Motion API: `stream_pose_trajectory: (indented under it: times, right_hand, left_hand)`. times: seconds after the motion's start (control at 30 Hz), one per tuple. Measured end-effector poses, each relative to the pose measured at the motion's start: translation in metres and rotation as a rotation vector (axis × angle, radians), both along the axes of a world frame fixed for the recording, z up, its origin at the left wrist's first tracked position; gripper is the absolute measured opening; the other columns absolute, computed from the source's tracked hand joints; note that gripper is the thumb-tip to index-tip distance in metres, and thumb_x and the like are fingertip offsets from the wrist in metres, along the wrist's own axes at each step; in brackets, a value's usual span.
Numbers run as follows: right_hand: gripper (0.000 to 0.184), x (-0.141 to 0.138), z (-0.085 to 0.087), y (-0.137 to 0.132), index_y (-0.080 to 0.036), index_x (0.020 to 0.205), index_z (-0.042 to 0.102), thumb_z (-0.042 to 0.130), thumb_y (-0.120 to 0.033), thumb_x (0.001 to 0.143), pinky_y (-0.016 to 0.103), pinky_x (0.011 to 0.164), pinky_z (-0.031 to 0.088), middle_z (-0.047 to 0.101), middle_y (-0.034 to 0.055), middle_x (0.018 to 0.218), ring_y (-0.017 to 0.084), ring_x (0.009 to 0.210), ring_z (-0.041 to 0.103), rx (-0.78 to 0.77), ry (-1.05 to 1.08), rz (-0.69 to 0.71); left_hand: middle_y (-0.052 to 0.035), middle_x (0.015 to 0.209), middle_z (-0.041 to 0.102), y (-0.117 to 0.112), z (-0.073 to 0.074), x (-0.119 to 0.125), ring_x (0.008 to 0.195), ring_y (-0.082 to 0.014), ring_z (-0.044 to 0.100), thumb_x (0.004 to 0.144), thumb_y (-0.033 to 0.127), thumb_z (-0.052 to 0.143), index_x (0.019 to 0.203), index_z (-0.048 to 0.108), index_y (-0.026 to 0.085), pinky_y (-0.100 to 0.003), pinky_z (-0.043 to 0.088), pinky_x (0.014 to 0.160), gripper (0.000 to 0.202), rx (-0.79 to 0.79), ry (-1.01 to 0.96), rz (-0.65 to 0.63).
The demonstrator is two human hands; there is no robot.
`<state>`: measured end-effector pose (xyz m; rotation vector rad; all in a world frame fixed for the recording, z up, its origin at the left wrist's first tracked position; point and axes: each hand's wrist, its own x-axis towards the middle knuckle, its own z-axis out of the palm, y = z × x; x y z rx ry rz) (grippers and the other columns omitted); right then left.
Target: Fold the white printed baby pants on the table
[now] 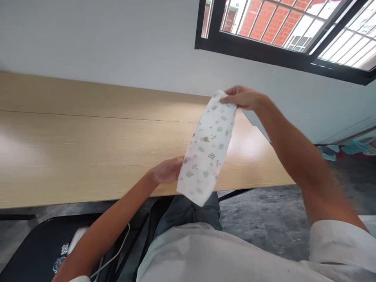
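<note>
A long strip of soft white cloth, printed with small green, pink and grey figures, hangs at a slant above the table's front edge. My right hand pinches its top end between thumb and fingers. Lower down, my left hand meets the cloth's left edge, and its fingertips disappear behind the fabric, so their grip is hidden. The cloth's bottom end dangles over my lap.
A light wooden table runs along the wall beneath a black-framed window. At lower left, a black chair carries a wristwatch, a white object and a white cable. Blue-green items lie at far right.
</note>
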<state>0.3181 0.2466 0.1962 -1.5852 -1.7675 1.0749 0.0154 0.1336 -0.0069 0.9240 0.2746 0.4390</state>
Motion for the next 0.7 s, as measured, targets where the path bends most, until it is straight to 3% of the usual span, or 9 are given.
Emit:
stream_pose_trajectory:
  times: [0.17, 0.23, 0.3, 0.4, 0.47, 0.5, 0.53, 0.6, 0.7]
  right_hand:
    - [0.004, 0.028, -0.118, 0.035, -0.009, 0.087, 0.07, 0.068, -0.008, 0.091, 0.019, 0.055, 0.058, 0.071, 0.0101, 0.089, 0.014, 0.068, 0.066, -0.259, 0.113, -0.312]
    - [0.007, 0.035, -0.151, 0.033, -0.009, 0.084, 0.068, 0.067, -0.009, 0.091, 0.02, 0.054, 0.059, 0.07, 0.0098, 0.083, 0.014, 0.065, 0.064, -0.326, 0.136, -0.344]
    - [0.008, 0.042, -0.172, 0.026, -0.01, 0.084, 0.066, 0.065, -0.01, 0.092, 0.021, 0.055, 0.06, 0.068, 0.0091, 0.08, 0.014, 0.064, 0.064, -0.375, 0.165, -0.35]
    - [0.004, 0.052, -0.188, 0.008, -0.01, 0.089, 0.065, 0.066, -0.012, 0.092, 0.023, 0.062, 0.063, 0.067, 0.0092, 0.084, 0.014, 0.068, 0.064, -0.395, 0.24, -0.34]
    - [0.008, 0.056, -0.192, -0.015, -0.011, 0.097, 0.065, 0.068, -0.014, 0.09, 0.023, 0.061, 0.063, 0.068, 0.0092, 0.091, 0.014, 0.071, 0.065, -0.38, 0.283, -0.305]
    - [0.014, 0.056, -0.193, -0.03, -0.013, 0.102, 0.065, 0.07, -0.016, 0.089, 0.023, 0.059, 0.063, 0.068, 0.0088, 0.094, 0.015, 0.071, 0.065, -0.375, 0.299, -0.281]
    - [0.023, 0.055, -0.193, -0.048, -0.015, 0.109, 0.063, 0.072, -0.02, 0.088, 0.023, 0.057, 0.063, 0.068, 0.0083, 0.097, 0.016, 0.072, 0.066, -0.374, 0.32, -0.251]
    - [0.046, 0.046, -0.193, -0.092, -0.019, 0.123, 0.057, 0.078, -0.032, 0.084, 0.027, 0.057, 0.064, 0.068, 0.0068, 0.095, 0.018, 0.072, 0.068, -0.392, 0.359, -0.215]
    - [0.069, 0.021, -0.192, -0.171, -0.018, 0.135, 0.045, 0.079, -0.045, 0.081, 0.03, 0.06, 0.063, 0.068, 0.006, 0.086, 0.021, 0.07, 0.069, -0.416, 0.391, -0.171]
  left_hand:
    - [-0.0108, 0.125, 0.065, 0.056, -0.009, -0.047, 0.103, -0.0255, 0.067, 0.067, 0.035, 0.089, 0.123, 0.059, 0.019, -0.029, 0.057, 0.079, 0.065, 0.145, 0.428, 0.102]
    - [-0.0086, 0.119, 0.067, 0.078, -0.007, -0.068, 0.097, -0.0244, 0.068, 0.067, 0.039, 0.087, 0.123, 0.059, 0.02, -0.029, 0.058, 0.071, 0.066, 0.234, 0.61, 0.156]
    - [-0.0065, 0.102, 0.07, 0.098, -0.002, -0.084, 0.084, -0.0228, 0.068, 0.069, 0.041, 0.082, 0.12, 0.059, 0.018, -0.029, 0.057, 0.065, 0.06, 0.392, 0.83, 0.278]
    - [-0.0055, 0.086, 0.067, 0.114, 0.004, -0.088, 0.081, -0.024, 0.066, 0.077, 0.032, 0.071, 0.116, 0.06, 0.013, -0.037, 0.057, 0.076, 0.045, 0.752, 1.196, 0.614]
    - [-0.0094, 0.098, 0.066, 0.112, 0.005, -0.073, 0.099, -0.0281, 0.062, 0.081, 0.025, 0.063, 0.119, 0.057, 0.012, -0.046, 0.052, 0.093, 0.041, 0.926, 1.324, 0.809]
    - [-0.0113, 0.107, 0.065, 0.106, 0.004, -0.061, 0.108, -0.0295, 0.059, 0.083, 0.023, 0.06, 0.123, 0.056, 0.012, -0.048, 0.047, 0.101, 0.041, 1.0, 1.331, 0.839]
    - [-0.0127, 0.115, 0.063, 0.097, 0.001, -0.048, 0.116, -0.0303, 0.055, 0.086, 0.024, 0.057, 0.126, 0.055, 0.012, -0.049, 0.043, 0.106, 0.042, 1.07, 1.312, 0.823]
    - [-0.0152, 0.127, 0.059, 0.076, -0.006, -0.019, 0.126, -0.031, 0.049, 0.093, 0.033, 0.052, 0.134, 0.052, 0.01, -0.047, 0.039, 0.111, 0.046, 1.272, 1.26, 0.639]
    - [-0.019, 0.157, 0.032, 0.052, -0.017, 0.011, 0.147, -0.0356, 0.025, 0.102, 0.047, 0.038, 0.15, 0.036, 0.006, -0.053, 0.024, 0.121, 0.063, 1.387, 1.309, 0.305]
